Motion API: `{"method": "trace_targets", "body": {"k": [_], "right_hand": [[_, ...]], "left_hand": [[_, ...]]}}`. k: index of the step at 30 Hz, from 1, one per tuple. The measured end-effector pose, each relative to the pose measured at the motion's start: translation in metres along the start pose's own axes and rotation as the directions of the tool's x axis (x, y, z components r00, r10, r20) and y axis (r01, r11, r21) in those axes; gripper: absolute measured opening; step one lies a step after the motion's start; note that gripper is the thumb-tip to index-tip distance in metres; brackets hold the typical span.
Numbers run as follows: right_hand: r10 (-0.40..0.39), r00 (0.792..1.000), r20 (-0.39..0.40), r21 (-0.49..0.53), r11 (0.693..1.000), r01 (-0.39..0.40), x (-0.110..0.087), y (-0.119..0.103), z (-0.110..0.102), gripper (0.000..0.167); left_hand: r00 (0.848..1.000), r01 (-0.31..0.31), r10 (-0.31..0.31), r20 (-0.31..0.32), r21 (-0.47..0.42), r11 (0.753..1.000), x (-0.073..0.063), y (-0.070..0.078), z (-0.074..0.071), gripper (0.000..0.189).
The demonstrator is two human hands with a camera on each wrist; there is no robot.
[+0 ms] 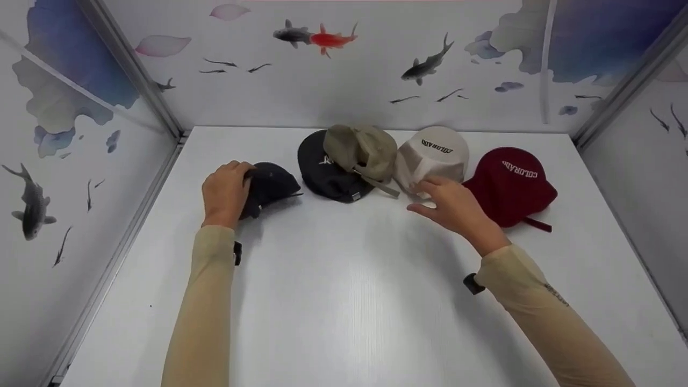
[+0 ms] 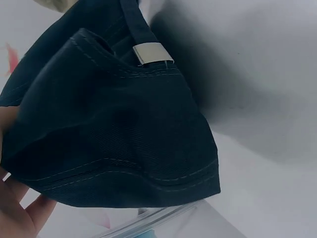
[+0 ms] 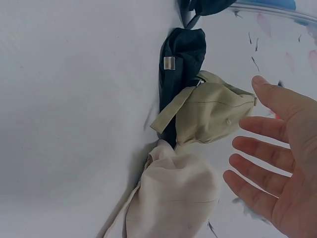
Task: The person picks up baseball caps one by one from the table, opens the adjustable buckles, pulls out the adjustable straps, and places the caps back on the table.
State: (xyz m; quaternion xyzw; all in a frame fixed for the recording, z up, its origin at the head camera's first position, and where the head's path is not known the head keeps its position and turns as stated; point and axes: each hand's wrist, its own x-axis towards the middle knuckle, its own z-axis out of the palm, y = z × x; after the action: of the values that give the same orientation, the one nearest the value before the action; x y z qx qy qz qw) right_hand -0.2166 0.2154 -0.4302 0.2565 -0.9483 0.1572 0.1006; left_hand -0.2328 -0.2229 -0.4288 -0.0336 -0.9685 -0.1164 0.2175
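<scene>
At the left of the table, my left hand point(image 1: 224, 188) grips a dark baseball cap point(image 1: 272, 184) by its edge. In the left wrist view the thumb lies over the cloth of this cap point(image 2: 119, 129) and the fingers are partly behind it. My right hand point(image 1: 457, 207), fingers spread, is over the front of a cream cap point(image 1: 438, 150) with dark lettering. The right wrist view shows that hand point(image 3: 285, 168) holding nothing, beside the cream cap point(image 3: 171, 198) and an olive cap point(image 3: 213, 109).
Along the back of the white table point(image 1: 344, 301), the olive cap point(image 1: 371, 148) overlaps another dark cap point(image 1: 325, 174) and sits against the cream one. A dark red cap point(image 1: 510, 188) lies at the right, its strap sticking out. Printed panels point(image 1: 371, 75) enclose the back and sides.
</scene>
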Motion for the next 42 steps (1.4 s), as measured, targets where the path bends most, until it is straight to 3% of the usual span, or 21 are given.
{"method": "trace_targets", "body": {"k": [7,18,24,34,42], "right_hand": [[-0.016,1.000,-0.019,0.003,1.000,0.016,-0.006,-0.003,-0.003,0.039],[-0.027,1.000,0.007,0.015,1.000,0.027,-0.011,-0.018,-0.010,0.043],[-0.071,0.997,-0.029,0.038,0.997,0.072,-0.014,-0.025,-0.012,0.035],[-0.167,0.982,-0.085,0.028,0.985,0.170,-0.017,-0.034,-0.012,0.032],[-0.190,0.978,-0.085,0.049,0.980,0.195,-0.020,-0.044,-0.014,0.031]], "left_hand": [[0.996,-0.023,0.018,-0.092,-0.057,0.998,-0.001,0.006,-0.014,0.012],[0.989,-0.096,0.082,-0.124,-0.114,0.989,-0.007,0.033,-0.048,0.010],[0.979,-0.154,0.133,-0.152,-0.134,0.979,-0.012,0.045,-0.061,0.010],[0.967,-0.215,0.190,-0.167,-0.149,0.965,-0.016,0.067,-0.076,0.010],[0.953,-0.276,0.248,-0.175,-0.158,0.948,-0.019,0.083,-0.074,0.011]]}}
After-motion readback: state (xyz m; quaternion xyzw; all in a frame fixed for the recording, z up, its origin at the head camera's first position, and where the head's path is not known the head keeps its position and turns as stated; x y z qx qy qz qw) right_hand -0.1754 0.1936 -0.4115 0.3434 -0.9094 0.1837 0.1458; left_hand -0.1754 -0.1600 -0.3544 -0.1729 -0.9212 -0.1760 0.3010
